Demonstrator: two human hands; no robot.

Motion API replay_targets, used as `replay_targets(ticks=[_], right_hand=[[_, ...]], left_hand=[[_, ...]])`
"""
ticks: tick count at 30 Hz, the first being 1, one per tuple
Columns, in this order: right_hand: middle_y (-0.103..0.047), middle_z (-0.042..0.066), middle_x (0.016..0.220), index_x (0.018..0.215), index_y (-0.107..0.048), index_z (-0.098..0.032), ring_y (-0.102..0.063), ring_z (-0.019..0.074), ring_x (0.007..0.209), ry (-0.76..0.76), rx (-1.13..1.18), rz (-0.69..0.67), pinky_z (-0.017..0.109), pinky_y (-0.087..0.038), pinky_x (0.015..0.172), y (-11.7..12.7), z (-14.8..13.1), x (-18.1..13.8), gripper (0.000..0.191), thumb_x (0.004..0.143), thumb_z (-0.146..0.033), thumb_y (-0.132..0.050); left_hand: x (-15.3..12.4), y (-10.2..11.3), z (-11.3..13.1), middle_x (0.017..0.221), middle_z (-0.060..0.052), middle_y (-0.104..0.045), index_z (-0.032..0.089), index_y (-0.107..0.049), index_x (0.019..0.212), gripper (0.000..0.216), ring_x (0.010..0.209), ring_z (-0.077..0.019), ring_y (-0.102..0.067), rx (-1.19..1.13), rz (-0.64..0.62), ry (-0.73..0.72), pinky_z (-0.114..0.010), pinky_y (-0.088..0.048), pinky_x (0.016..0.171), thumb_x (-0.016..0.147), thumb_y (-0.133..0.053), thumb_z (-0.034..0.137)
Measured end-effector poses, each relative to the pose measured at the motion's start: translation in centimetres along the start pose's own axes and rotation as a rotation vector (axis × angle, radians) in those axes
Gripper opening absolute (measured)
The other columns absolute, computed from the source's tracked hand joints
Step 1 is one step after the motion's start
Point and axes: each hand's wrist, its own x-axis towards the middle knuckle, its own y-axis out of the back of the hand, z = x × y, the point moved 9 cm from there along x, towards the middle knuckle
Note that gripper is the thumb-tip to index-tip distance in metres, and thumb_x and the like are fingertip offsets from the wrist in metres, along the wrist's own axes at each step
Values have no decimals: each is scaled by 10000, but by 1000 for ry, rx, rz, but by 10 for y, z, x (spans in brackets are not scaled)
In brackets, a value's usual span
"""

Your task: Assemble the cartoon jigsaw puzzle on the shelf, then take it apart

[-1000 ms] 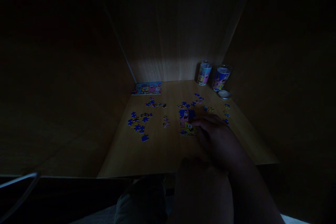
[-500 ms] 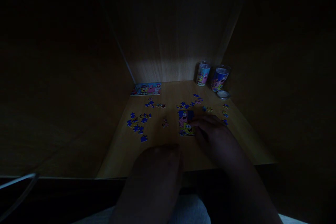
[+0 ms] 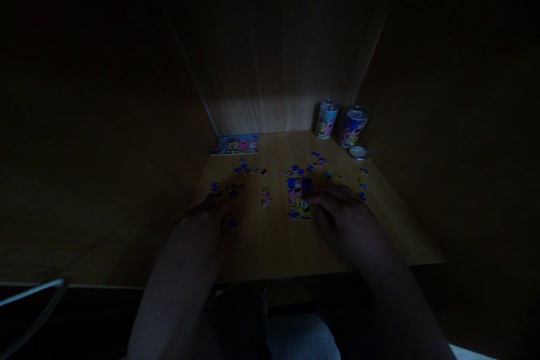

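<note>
The scene is very dark. A partly joined puzzle block (image 3: 298, 197) with pink and yellow figures lies mid-desk. My right hand (image 3: 341, 216) rests against its right edge, fingers curled onto it. My left hand (image 3: 211, 215) reaches over a cluster of loose blue pieces (image 3: 223, 191) at the left; its fingers are too dark to read. A single pink piece (image 3: 265, 197) lies between the hands.
A wooden desk (image 3: 261, 242) sits in a walled nook. A printed reference picture (image 3: 236, 144) lies at the back left. Two printed tubs (image 3: 327, 119) (image 3: 354, 126) and a round lid (image 3: 360, 152) stand at the back right. More loose pieces (image 3: 307, 164) scatter behind the block.
My left hand has come up from below the desk edge and swung left onto the blue pieces. The right hand has stayed at the joined block.
</note>
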Motion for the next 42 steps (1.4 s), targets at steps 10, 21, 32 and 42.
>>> replay_targets(ticks=[10, 21, 32, 42], right_hand=[[-833, 57, 1226, 1171, -817, -261, -742, 284, 1168, -4, 5, 3, 515, -598, 1074, 1, -1, 1, 292, 1032, -112, -609], [-827, 61, 1221, 1173, -820, -251, -731, 292, 1158, -20, 24, -13, 515, -589, 1053, 0, -1, 1, 295, 1038, -138, -583], [-826, 48, 1230, 1177, -819, -267, -731, 281, 1158, -18, 21, -18, 514, -587, 1064, 1, -2, 2, 302, 1034, -103, -610], [-829, 54, 1224, 1170, -818, -259, -737, 291, 1173, -15, 16, -6, 527, -588, 1068, 1, -1, 1, 304, 1025, -108, -598]], left_hand=[[0, -11, 26, 1406, -144, -799, 214, -810, 1367, 400, 1246, -346, -789, -81, 48, -161, -516, -597, 1121, 1129, -491, 171], [-3, -14, 48, 1331, -75, -831, 291, -881, 1224, 360, 1209, -300, -793, -182, 9, -279, -473, -604, 1099, 1112, -551, 199], [4, -21, 69, 1273, -50, -841, 282, -885, 1086, 298, 1190, -233, -780, -324, 52, -490, -398, -620, 1093, 1018, -638, 128], [-1, -20, 71, 1428, -77, -804, 306, -798, 1423, 440, 1309, -268, -774, -263, 54, -380, -424, -593, 1162, 1096, -560, 133]])
